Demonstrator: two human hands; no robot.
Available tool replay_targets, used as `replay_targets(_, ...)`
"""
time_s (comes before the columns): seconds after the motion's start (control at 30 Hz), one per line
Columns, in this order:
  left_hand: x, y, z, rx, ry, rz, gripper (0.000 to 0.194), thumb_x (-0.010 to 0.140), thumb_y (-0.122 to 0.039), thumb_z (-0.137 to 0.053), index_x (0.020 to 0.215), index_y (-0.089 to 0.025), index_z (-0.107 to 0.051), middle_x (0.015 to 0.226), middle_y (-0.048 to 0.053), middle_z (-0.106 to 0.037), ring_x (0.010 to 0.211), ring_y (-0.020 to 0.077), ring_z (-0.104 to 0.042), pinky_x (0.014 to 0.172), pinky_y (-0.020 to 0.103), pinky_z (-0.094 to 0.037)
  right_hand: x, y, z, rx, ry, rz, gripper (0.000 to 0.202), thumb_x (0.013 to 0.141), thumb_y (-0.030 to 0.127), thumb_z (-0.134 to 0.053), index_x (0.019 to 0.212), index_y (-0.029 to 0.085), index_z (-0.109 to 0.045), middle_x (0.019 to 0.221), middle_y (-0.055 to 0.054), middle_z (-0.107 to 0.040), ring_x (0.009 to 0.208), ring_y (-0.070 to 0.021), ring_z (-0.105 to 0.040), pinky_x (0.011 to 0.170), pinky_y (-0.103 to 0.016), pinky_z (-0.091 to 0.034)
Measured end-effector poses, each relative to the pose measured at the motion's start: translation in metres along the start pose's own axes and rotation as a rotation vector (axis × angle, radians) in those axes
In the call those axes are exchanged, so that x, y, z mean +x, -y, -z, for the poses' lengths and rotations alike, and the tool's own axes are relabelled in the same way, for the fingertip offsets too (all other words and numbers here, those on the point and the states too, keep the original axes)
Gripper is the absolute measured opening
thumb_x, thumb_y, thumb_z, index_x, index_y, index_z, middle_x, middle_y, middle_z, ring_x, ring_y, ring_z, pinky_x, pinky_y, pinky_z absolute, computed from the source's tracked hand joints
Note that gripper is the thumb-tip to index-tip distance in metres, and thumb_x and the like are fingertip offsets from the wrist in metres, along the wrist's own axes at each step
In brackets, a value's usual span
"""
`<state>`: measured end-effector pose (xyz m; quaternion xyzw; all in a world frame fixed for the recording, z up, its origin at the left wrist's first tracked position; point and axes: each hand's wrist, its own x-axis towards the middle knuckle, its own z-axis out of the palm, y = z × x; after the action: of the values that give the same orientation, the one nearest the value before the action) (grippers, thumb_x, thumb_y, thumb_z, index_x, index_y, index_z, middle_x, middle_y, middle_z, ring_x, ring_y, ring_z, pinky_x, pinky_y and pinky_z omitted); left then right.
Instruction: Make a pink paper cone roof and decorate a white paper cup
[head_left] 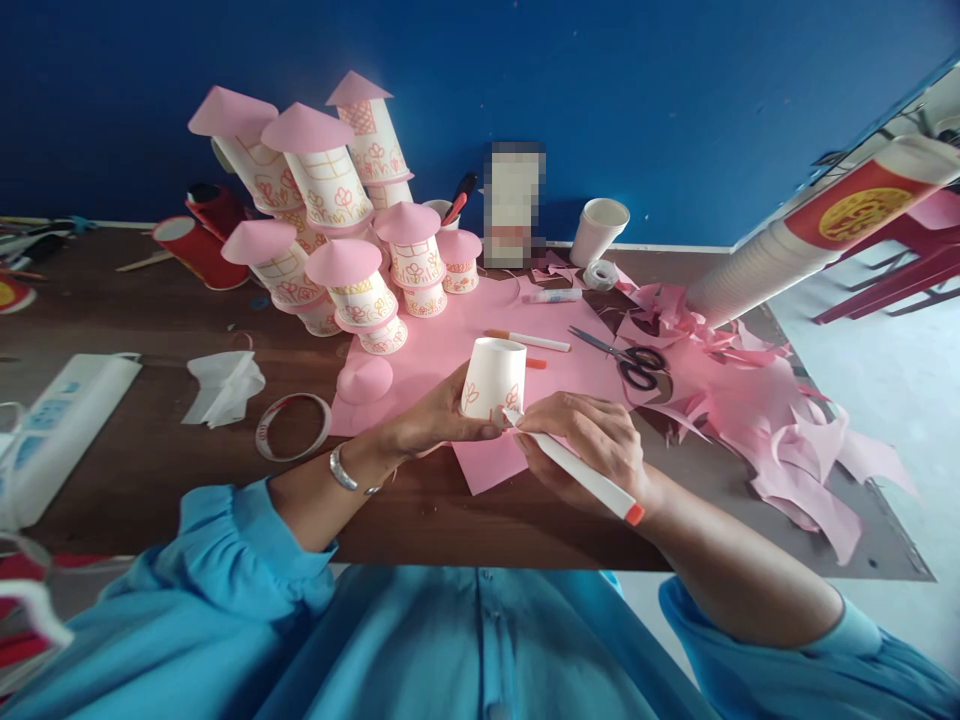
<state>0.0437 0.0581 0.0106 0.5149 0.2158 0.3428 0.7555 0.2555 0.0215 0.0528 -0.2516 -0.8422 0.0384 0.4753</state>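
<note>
My left hand (437, 412) is wrapped round a white paper cup (493, 372) with orange flower drawings on its side. In my right hand (592, 445) is a white marker with an orange end (585, 474), its tip touching the cup's lower side. Pink paper (442, 345) lies beneath and beyond my hands. Just past the cup are another marker (529, 340) and an orange cap (535, 364). To the right of these lie black-handled scissors (637, 362), partly spread.
Decorated cup towers with pink cone roofs (343, 262) stand at the back left. Pink paper scraps (757, 400) and a long cup stack (817, 225) are at right. A tape roll (293, 427) lies left, a white cup (600, 228) at the back.
</note>
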Motion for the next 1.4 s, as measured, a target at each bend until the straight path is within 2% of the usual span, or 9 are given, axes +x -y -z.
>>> replay_targets(0.1,0.000,0.001,0.000,-0.009,0.001,0.008,0.063,0.079,-0.028,-0.088,0.137,-0.026,-0.063,0.108,0.007,-0.070,0.098,0.0215,-0.065,0.083,0.030,-0.053,0.000,0.000,0.000,0.010,0.008,0.000,0.017,0.093,0.008,-0.068,0.103,0.020,-0.062,0.078,-0.003,-0.077,0.069,-0.0166,-0.077,0.064,-0.027,-0.063)
replay_targets(0.6,0.000,-0.006,-0.006,0.032,-0.032,0.015,0.071,0.079,-0.036,-0.088,0.144,-0.026,-0.059,0.107,0.007,-0.070,0.096,0.0225,-0.063,0.083,0.032,-0.051,0.000,0.001,0.004,0.063,0.084,-0.015,0.017,0.091,0.007,-0.064,0.100,0.021,-0.060,0.076,-0.001,-0.074,0.064,-0.0156,-0.073,0.060,-0.027,-0.058)
replay_targets(0.9,0.000,-0.011,-0.008,0.009,-0.010,0.013,0.073,0.081,-0.035,-0.087,0.147,-0.028,-0.057,0.107,0.006,-0.068,0.095,0.0203,-0.061,0.083,0.031,-0.050,-0.001,0.000,0.004,0.076,0.095,-0.021,0.015,0.091,0.007,-0.063,0.097,0.020,-0.059,0.073,0.000,-0.071,0.060,-0.0140,-0.068,0.057,-0.026,-0.054)
replay_targets(1.1,0.000,-0.013,-0.008,0.025,-0.036,0.043,0.071,0.080,-0.033,-0.087,0.145,-0.027,-0.059,0.103,0.004,-0.067,0.094,0.0196,-0.060,0.082,0.030,-0.051,0.001,0.000,0.005,0.088,0.099,-0.034,0.014,0.092,0.009,-0.061,0.098,0.022,-0.059,0.074,0.000,-0.072,0.060,-0.0139,-0.069,0.057,-0.026,-0.055)
replay_targets(1.23,-0.001,-0.007,-0.003,-0.007,-0.038,0.027,0.065,0.080,-0.031,-0.087,0.140,-0.026,-0.063,0.109,0.007,-0.070,0.098,0.0216,-0.064,0.084,0.032,-0.054,0.002,0.001,0.007,0.118,0.055,-0.040,0.016,0.091,0.008,-0.062,0.100,0.021,-0.061,0.075,0.000,-0.073,0.063,-0.0147,-0.072,0.059,-0.025,-0.058)
replay_targets(1.4,-0.002,0.000,0.000,-0.041,-0.050,-0.026,0.059,0.084,-0.027,-0.083,0.140,-0.027,-0.063,0.124,0.012,-0.073,0.108,0.0252,-0.069,0.089,0.035,-0.058,0.000,0.002,0.008,0.064,-0.095,-0.106,0.021,0.091,0.008,-0.068,0.106,0.023,-0.065,0.082,-0.002,-0.076,0.071,-0.0165,-0.076,0.065,-0.027,-0.064)
